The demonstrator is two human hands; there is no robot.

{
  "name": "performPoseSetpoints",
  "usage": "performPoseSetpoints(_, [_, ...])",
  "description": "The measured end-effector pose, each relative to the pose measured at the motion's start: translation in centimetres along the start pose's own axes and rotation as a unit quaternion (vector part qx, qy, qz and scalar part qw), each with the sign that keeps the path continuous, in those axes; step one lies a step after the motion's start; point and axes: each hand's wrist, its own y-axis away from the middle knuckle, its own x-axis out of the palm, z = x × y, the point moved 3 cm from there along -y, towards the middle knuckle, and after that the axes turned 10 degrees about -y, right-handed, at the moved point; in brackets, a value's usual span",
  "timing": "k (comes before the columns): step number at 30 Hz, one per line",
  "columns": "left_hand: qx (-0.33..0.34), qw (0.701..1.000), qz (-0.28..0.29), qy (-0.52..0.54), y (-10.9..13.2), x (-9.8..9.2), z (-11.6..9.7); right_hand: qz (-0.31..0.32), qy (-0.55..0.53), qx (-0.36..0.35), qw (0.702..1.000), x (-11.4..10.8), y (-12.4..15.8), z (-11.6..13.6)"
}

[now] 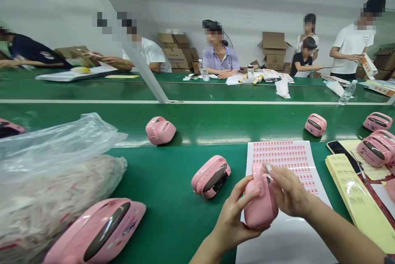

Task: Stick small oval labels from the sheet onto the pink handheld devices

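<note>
We see a pink device (261,210) held above a white label sheet (277,243), the left hand (233,223) wrapped firmly around its body. The right hand (288,192) sets bent fingers against the device's upper edge, near the handle; whether they pinch anything we cannot tell. We judge the step in hand to be fine fingertip work on the device; the next move calls for a steady left hold and a light, accurate right touch. A similar pink unit (211,177) rests nearby on the green tabletop (163,186), with a clear plastic bag (101,169) at left. Beyond the green belt (222,120), we note seated and standing co-workers and cardboard boxes (177,54).
</note>
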Motion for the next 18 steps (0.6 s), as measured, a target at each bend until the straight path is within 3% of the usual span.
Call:
performPoseSetpoints(4, [-0.005, 1.000, -0.014, 0.003, 0.0, 0.2, -0.1, -0.007, -0.099, 0.200, 0.975, -0.1, 0.9, -3.1])
performPoseSetpoints(9, [-0.029, 0.999, -0.011, 0.023, 0.4, 0.6, -0.3, 0.100, -0.303, 0.405, 0.857, 1.5, 2.7, -6.7])
performPoseSetpoints(15, [-0.068, 0.994, -0.018, 0.083, 1.1, 0.7, -0.7, 0.077, -0.451, 0.475, 0.752, 3.7, 3.7, -7.7])
performPoseSetpoints(16, [-0.080, 0.994, -0.029, 0.075, 1.5, 0.4, -0.4, 0.065, -0.449, 0.477, 0.753, 3.8, 3.5, -7.9])
performPoseSetpoints(18, [-0.116, 0.992, -0.052, 0.009, 2.7, -1.0, 0.6, 0.014, -0.402, 0.473, 0.784, 3.2, 2.7, -8.7])
